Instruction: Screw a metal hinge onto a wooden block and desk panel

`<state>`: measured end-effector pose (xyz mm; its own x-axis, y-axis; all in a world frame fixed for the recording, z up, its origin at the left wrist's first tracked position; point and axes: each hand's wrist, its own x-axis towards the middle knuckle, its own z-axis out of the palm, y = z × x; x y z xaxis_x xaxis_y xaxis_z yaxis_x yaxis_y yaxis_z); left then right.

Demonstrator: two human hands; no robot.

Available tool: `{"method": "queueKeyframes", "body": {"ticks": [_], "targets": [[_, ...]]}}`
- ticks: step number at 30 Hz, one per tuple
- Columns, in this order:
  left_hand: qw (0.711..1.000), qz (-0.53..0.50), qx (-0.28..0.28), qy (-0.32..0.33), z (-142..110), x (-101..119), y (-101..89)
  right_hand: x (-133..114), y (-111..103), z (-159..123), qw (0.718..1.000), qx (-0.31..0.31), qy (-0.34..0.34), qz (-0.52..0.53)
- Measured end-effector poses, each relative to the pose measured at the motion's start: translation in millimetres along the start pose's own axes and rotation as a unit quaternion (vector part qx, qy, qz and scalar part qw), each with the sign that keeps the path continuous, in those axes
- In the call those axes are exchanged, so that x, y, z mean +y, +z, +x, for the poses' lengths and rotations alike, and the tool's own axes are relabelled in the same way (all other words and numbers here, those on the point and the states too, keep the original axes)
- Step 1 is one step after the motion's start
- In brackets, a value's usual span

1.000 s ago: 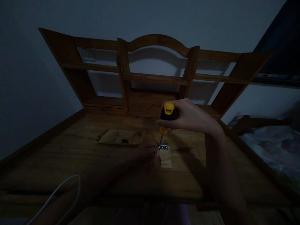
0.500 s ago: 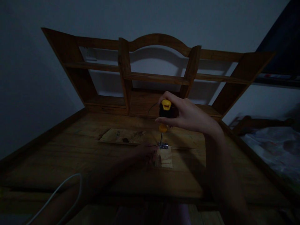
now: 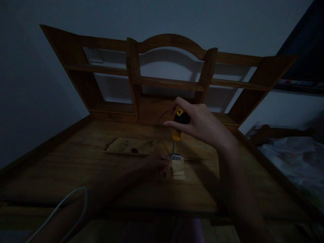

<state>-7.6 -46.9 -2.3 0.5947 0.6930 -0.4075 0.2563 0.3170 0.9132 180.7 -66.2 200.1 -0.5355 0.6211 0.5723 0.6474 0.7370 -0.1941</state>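
Observation:
My right hand [image 3: 202, 125] is wrapped round the black and yellow handle of a screwdriver [image 3: 177, 135]. Its metal shaft slants down, with the tip at the left end of a small metal hinge [image 3: 176, 156]. That hinge lies on the wooden desktop [image 3: 88, 168], at the top edge of a pale, rough-surfaced patch [image 3: 179, 170]. My left hand [image 3: 157, 164] rests low on the wood with its fingers drawn together, fingertips by the screwdriver tip and the hinge's left end. Whatever those fingers pinch is too dark and small to make out.
A wooden shelf unit [image 3: 168, 82] with an arched top rail stands along the back, against the wall. Left of my hands is a long worn recess [image 3: 131, 145] in the desktop. A white cable [image 3: 84, 199] loops over my left forearm. Pale plastic-like sheeting [image 3: 291, 162] lies at the right.
The screwdriver's handle has tilted further to the right, and my right hand has shifted its grip on it. My left hand stays by the hinge. The view has moved slightly.

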Motion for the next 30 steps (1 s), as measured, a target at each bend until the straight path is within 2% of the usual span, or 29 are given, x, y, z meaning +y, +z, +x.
{"method": "queueKeyframes", "body": {"ticks": [3,7,10,14,17,22,27,30], "targets": [[1.000,0.007,0.004,0.006,-2,2,1.3,-2,-1,1,1.000,-0.024,-0.006,0.014],[0.999,0.021,-0.011,0.028,-2,2,-0.2,-3,-15,-2,0.996,-0.064,-0.022,0.057],[0.999,0.014,-0.018,0.029,-3,0,-2.7,-5,-17,-2,0.997,-0.044,-0.011,0.055],[0.997,-0.061,-0.041,-0.002,-6,-1,-4.6,-4,-9,0,0.999,-0.016,0.010,0.035],[0.994,-0.096,-0.053,-0.003,-5,-3,-5.8,-1,-7,2,0.999,-0.016,0.012,0.035],[0.991,-0.115,-0.061,-0.009,-5,-1,-6.0,-1,-11,0,0.996,-0.054,-0.007,0.068],[0.988,-0.137,-0.070,-0.021,-10,5,-4.8,-5,-1,3,0.999,-0.009,-0.004,0.047],[0.986,-0.145,-0.078,-0.022,-8,3,-7.1,-4,2,5,0.999,-0.004,-0.003,0.036]]}}
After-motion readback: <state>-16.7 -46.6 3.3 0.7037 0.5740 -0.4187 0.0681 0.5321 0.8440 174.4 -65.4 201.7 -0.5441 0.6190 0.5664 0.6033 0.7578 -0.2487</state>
